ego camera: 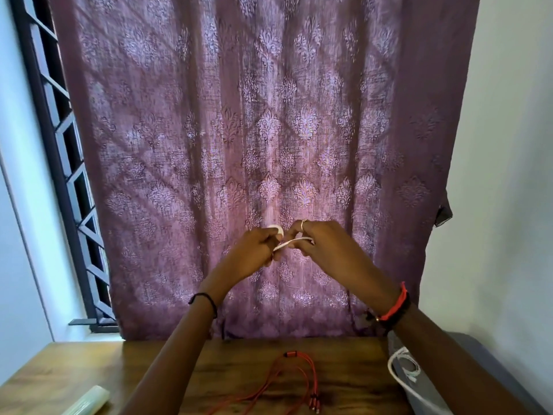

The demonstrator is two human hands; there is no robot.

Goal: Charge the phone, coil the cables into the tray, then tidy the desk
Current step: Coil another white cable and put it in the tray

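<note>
Head view: white cable (292, 241) pinched by left hand (254, 253) and right hand (326, 247) before curtain (269, 115). Red cable (291, 354) loose on counter (74, 369).

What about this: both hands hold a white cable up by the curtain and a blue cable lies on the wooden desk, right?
No: the head view shows a red cable, not a blue one, on the wooden desk. The left hand and right hand hold the white cable by the curtain.

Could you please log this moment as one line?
step: coil cables | left hand: holds white cable | right hand: holds white cable | red cable: loose on desk
</note>
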